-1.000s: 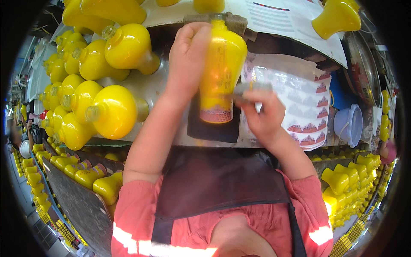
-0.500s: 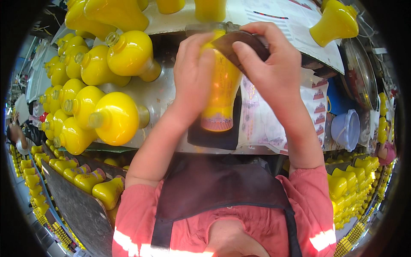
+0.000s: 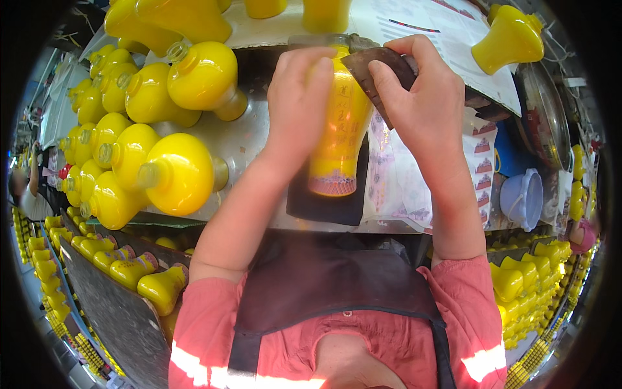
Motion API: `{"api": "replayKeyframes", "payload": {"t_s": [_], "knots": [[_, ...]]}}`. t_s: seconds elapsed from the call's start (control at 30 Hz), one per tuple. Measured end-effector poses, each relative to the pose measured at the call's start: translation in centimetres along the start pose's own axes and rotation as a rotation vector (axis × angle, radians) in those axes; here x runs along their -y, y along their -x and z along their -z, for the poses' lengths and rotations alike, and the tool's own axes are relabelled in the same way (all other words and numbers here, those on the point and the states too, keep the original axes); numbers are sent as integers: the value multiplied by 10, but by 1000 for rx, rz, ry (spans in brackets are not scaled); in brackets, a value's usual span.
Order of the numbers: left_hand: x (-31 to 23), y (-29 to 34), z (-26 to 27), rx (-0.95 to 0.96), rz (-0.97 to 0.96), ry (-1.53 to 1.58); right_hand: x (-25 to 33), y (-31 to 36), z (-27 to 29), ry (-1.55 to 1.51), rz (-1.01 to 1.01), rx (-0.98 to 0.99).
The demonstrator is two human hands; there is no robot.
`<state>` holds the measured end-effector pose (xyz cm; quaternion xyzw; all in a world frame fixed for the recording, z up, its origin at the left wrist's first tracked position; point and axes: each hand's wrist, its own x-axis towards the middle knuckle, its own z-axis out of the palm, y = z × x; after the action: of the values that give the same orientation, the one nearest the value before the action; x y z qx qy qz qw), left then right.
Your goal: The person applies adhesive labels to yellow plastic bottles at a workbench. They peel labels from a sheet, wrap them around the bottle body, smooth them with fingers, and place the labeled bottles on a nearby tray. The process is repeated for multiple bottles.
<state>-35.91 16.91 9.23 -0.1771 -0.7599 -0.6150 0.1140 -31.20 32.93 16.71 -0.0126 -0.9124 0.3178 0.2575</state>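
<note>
A yellow bottle (image 3: 335, 152) lies on a black pad (image 3: 317, 211), its patterned base toward me and dark lettering along its upward side. My left hand (image 3: 298, 107) is curled against its left side near the far end, fingers slightly blurred. In my right hand (image 3: 427, 94), a dark brown flexible scraper (image 3: 391, 70) is pinched between thumb and fingers. The scraper's edge slants over the bottle's far right side; whether it presses on the surface I cannot tell. The bottle's far end is partly hidden by my hands.
Several glossy yellow bottles (image 3: 178, 175) lie at the left of the metal table. Printed sheets (image 3: 405, 175) lie right of the pad. A pale blue bucket (image 3: 522, 198) stands at the right; another yellow bottle (image 3: 508, 40) rests at the far right. Racks of bottles (image 3: 528, 282) flank me.
The scraper and my right hand have shifted a little to the right over the bottle. More of the lettering shows now. My left hand stays at the bottle's left side.
</note>
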Motion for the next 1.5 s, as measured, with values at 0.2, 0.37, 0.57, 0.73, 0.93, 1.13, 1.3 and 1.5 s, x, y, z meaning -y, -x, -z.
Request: {"api": "replayKeyframes", "payload": {"t_s": [0.2,0.37,0.57,0.73,0.93,1.13,1.3,1.5], "knots": [[1,4,-2,-31,179,236,-1,-14,7,-10,40,53],[1,20,-2,-17,7,-6,-3,-33,2,-106,10,246],[15,17,9,112,-82,26,-20,-32,1,-37,192,96],[11,22,9,143,179,592,-34,27,0,-86,764,97],[7,16,0,86,329,636,-46,81,-4,-338,715,200],[10,18,-2,65,337,782,-46,97,8,-453,361,280],[6,20,-2,61,314,751,-28,79,-10,-383,-9,169],[7,20,-1,65,166,324,-36,30,-3,-367,146,-28]]}}
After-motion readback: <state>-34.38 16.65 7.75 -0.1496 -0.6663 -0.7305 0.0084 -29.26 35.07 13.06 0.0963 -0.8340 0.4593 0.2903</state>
